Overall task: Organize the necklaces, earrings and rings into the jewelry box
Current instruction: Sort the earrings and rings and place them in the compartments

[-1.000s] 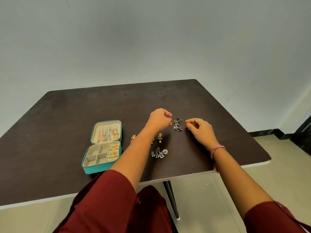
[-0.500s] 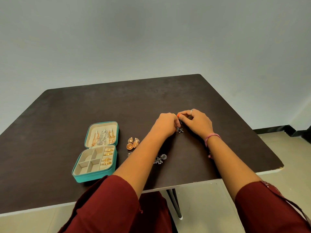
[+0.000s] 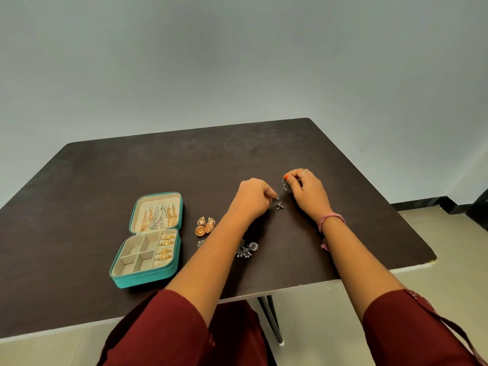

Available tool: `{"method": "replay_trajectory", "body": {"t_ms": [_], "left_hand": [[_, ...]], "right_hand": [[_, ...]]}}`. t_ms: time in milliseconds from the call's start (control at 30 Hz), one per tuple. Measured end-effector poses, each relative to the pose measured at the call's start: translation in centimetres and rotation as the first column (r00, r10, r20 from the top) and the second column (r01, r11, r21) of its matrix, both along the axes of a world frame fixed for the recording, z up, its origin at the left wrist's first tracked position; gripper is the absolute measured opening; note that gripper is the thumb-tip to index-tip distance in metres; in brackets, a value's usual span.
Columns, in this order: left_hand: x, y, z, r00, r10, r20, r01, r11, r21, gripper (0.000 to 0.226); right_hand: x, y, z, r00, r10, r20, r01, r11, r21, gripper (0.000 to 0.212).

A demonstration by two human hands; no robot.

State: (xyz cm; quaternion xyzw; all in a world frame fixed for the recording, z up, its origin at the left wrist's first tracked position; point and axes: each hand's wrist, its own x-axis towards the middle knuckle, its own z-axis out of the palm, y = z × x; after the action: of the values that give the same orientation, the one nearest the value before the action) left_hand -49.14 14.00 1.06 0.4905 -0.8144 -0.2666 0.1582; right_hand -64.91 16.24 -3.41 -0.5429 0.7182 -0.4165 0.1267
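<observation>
Right of the open teal jewelry box (image 3: 148,260) on the dark brown surface (image 3: 105,180), each hand pinches one small dark silver earring: left hand (image 3: 252,198), right hand (image 3: 306,190)

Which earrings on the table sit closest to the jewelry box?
The gold pair, lying just right of the teal jewelry box. The silver beaded pair lies farther right, and the dark ones are at the hands.
</observation>
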Motion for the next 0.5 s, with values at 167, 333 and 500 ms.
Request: {"method": "replay_trajectory", "body": {"t_ms": [167,333,500], "left_hand": [[1.2,1.2,0.4,0.944,0.068,-0.322,-0.033,0.993,0.113,0.034],[2.1,2.3,0.7,0.848,0.112,-0.517,-0.017,0.982,0.186,0.034],[2.8,3.4,0.8,0.698,0.227,-0.679,-0.001,0.949,0.315,0.029]], "right_hand": [[0.7,1.2,0.4,0.992,0.012,0.125,0.008,0.988,-0.157,0.012],[1.7,2.7,0.4,0.976,0.001,0.216,0.043,0.980,-0.196,0.010],[2.8,4.6,0.4,0.955,0.008,0.295,0.053,0.979,-0.199,0.013]]}}
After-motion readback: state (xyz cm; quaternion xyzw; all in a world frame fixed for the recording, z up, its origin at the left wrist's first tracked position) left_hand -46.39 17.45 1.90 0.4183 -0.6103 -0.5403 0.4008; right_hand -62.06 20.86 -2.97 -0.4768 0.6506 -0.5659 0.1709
